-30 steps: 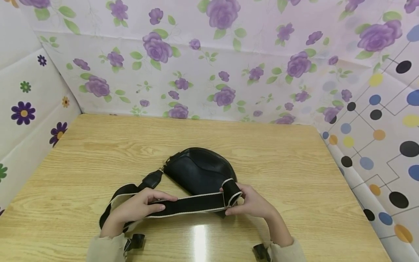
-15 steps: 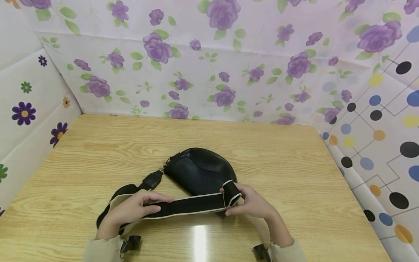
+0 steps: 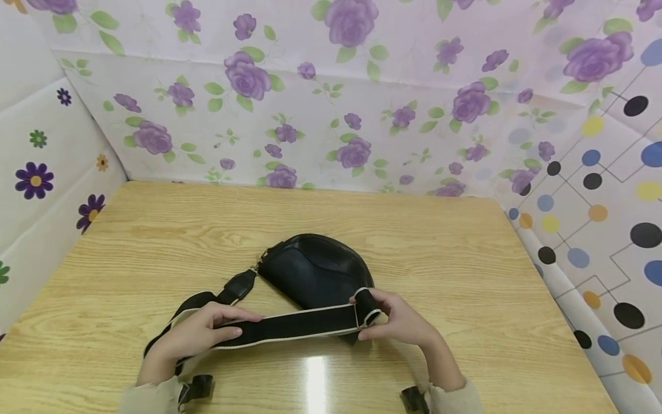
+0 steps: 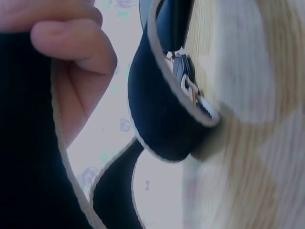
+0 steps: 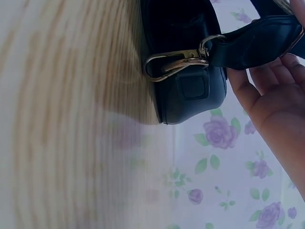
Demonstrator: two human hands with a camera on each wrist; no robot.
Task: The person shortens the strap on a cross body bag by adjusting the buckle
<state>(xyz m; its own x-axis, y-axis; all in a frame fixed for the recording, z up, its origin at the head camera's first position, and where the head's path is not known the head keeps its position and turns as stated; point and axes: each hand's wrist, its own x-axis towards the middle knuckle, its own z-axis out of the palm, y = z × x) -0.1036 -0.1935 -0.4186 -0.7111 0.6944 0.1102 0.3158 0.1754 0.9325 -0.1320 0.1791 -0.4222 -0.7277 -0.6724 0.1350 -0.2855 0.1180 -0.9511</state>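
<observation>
A black half-moon shoulder bag (image 3: 315,270) lies on the wooden table (image 3: 207,218). Its wide black strap (image 3: 300,325) has pale edging and runs taut between both hands. My left hand (image 3: 199,333) pinches the strap between thumb and fingers; past it the strap loops back to the bag's left end. At the bag's right corner, my right hand (image 3: 400,322) holds the strap by its metal slider, where the webbing curls over. In the right wrist view, a gold clasp (image 5: 178,64) joins the bag to a leather strap tab (image 5: 257,43), with the fingers under that tab.
A wall with purple roses (image 3: 351,115) stands behind the table. Side panels carry daisies (image 3: 35,180) on the left and coloured dots (image 3: 646,236) on the right. Black bands (image 3: 199,388) sit at both wrists. Light glares on the table's front.
My left hand has slid left along the strap, so more of it shows between the hands. The right hand stays nearly in place, and the curl of webbing there has tightened slightly.
</observation>
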